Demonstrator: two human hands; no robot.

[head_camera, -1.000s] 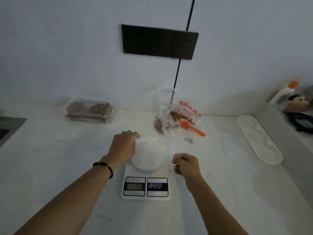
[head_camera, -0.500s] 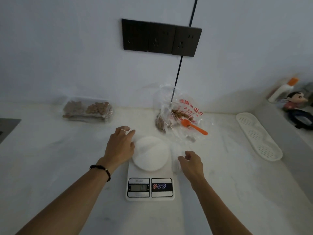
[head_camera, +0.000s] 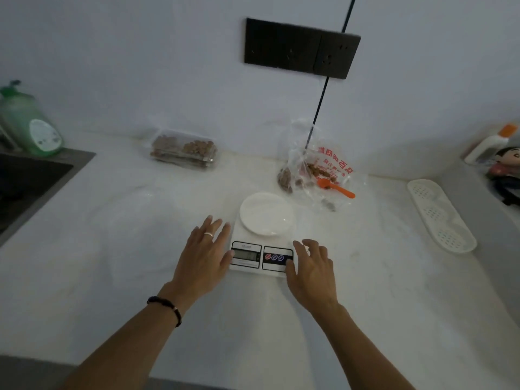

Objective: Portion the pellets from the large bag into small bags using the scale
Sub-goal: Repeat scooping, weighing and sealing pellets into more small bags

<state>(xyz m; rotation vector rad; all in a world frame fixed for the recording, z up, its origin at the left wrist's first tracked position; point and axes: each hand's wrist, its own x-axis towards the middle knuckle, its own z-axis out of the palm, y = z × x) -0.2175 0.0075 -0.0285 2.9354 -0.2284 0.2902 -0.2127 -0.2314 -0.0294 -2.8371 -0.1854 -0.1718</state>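
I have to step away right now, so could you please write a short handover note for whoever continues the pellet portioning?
Left hand: open, fingers spread, at the left edge of the scale, holding nothing.
Right hand: open, fingers loosely bent, at the scale's right front corner by the buttons.
White dish sits empty on the scale.
Large bag of pellets lies open behind the scale, orange scoop in its mouth.
Filled small bags are stacked by the wall, left.
Done: some bags filled.
Left: scoop pellets onto the dish, weigh, and bag.
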